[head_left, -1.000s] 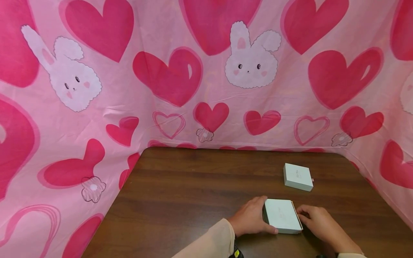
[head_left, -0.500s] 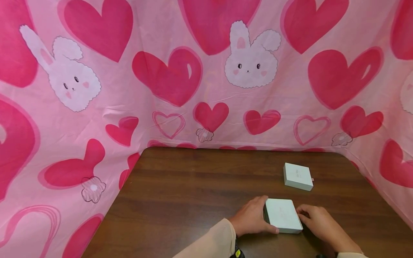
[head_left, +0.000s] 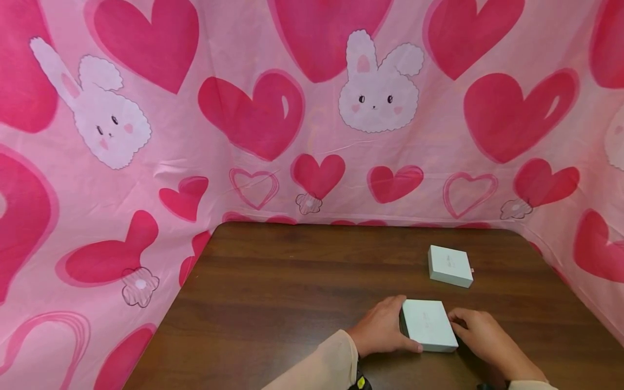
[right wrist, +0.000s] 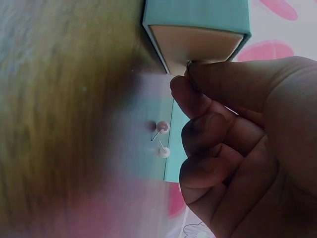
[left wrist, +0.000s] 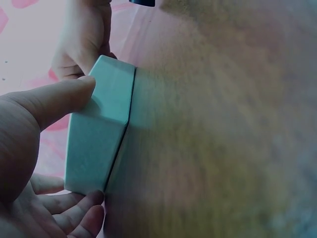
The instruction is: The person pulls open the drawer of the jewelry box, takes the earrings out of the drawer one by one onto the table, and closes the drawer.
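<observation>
A pale mint drawer-style gift box (head_left: 429, 325) with faint lettering on top lies on the table at the front right. My left hand (head_left: 380, 327) grips its sleeve from the left, thumb on the near side and fingers round the far side. In the right wrist view the beige drawer front (right wrist: 193, 44) sits inside the sleeve's open end. My right hand (head_left: 480, 333) pinches at the middle of that front with thumb and forefinger, the other fingers curled. Whatever lies between those fingertips is hidden.
Behind stands a second, matching box (head_left: 450, 266) with a small pink tab on its right side. Two small round-headed things (right wrist: 162, 127) with thin stems show near it in the right wrist view. A pink heart-print cloth (head_left: 322, 124) hangs round the brown table (head_left: 292, 271).
The sleeve has slid slightly right with my left hand, covering the beige drawer edge that showed at its right end. My right hand and the second box have stayed in place.
</observation>
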A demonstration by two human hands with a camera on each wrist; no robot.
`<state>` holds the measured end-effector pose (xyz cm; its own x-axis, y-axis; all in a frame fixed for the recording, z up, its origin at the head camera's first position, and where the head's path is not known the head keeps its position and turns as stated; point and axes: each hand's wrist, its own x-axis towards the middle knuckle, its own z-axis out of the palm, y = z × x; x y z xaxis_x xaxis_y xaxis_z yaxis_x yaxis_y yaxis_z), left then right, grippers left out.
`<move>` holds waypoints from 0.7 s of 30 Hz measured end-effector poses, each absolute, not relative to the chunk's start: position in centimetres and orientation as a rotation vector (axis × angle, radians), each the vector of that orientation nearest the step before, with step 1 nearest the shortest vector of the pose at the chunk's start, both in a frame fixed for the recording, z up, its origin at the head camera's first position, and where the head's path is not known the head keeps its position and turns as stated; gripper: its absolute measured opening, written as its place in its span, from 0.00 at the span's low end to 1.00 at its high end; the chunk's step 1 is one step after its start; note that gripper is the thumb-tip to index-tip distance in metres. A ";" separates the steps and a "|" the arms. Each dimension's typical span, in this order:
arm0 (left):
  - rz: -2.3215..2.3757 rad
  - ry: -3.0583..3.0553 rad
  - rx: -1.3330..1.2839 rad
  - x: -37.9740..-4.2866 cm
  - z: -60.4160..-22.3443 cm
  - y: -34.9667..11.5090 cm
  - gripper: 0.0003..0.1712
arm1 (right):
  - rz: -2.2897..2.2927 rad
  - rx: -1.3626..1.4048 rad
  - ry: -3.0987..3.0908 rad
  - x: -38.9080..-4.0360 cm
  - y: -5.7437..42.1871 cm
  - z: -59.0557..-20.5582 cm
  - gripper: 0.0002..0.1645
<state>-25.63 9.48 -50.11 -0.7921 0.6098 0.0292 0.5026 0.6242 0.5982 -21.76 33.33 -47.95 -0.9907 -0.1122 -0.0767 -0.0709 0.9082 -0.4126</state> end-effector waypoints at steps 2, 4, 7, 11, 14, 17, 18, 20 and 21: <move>0.908 2.660 0.915 -25.6 -50.1 9.5 0.57 | -0.644 -0.148 2.970 -21.8 33.3 -47.9 0.05; 0.910 2.656 0.909 -25.6 -50.1 9.6 0.57 | -0.647 -0.149 2.967 -21.8 33.3 -47.9 0.05; 0.914 2.655 0.904 -25.6 -50.1 9.6 0.57 | -0.649 -0.151 2.967 -21.8 33.3 -47.9 0.05; 0.909 2.668 0.909 -25.6 -50.1 9.8 0.56 | -0.645 -0.157 2.976 -21.8 33.3 -47.9 0.05; 0.899 2.684 0.914 -25.5 -50.1 9.8 0.56 | -0.642 -0.159 2.985 -21.7 33.2 -48.0 0.05; 0.902 2.689 0.920 -25.5 -50.1 9.8 0.56 | -0.640 -0.155 2.984 -21.7 33.2 -48.0 0.05; 0.904 2.688 0.921 -25.5 -50.1 9.8 0.56 | -0.641 -0.152 2.983 -21.8 33.3 -48.0 0.05; 0.908 2.683 0.924 -25.5 -50.0 9.8 0.56 | -0.639 -0.148 2.981 -21.8 33.3 -48.1 0.05; 0.910 2.680 0.925 -25.4 -50.0 9.8 0.56 | -0.637 -0.146 2.979 -21.8 33.4 -48.1 0.05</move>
